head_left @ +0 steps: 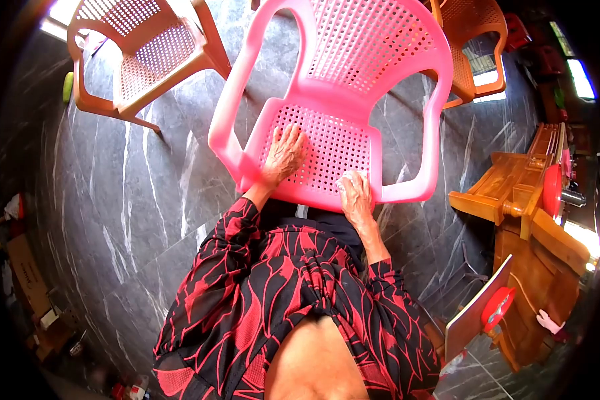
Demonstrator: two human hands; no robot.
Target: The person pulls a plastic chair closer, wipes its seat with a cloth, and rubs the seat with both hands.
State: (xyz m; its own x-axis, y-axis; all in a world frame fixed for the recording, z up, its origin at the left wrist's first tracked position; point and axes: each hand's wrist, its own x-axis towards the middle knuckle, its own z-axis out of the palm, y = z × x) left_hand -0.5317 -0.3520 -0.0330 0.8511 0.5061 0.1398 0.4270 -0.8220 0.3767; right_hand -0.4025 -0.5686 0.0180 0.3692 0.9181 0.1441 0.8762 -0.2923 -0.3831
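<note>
A pink plastic armchair (337,97) with a perforated seat and back stands right in front of me. Flat on the left part of its seat rests my left hand (287,156), open, fingers stretched toward the backrest. At the seat's front right edge, my right hand (357,200) is closed with bent fingers. Something small and whitish shows at those fingertips, too little of it visible to name. Both sleeves are black with a red pattern.
A brown plastic chair (143,60) stands at the upper left, another brown chair (472,40) behind at the upper right. Wooden furniture (513,190) fills the right side, with a red round object (498,309) lower down. Dark marble-patterned floor (133,193) surrounds the chairs. Cardboard (28,273) lies far left.
</note>
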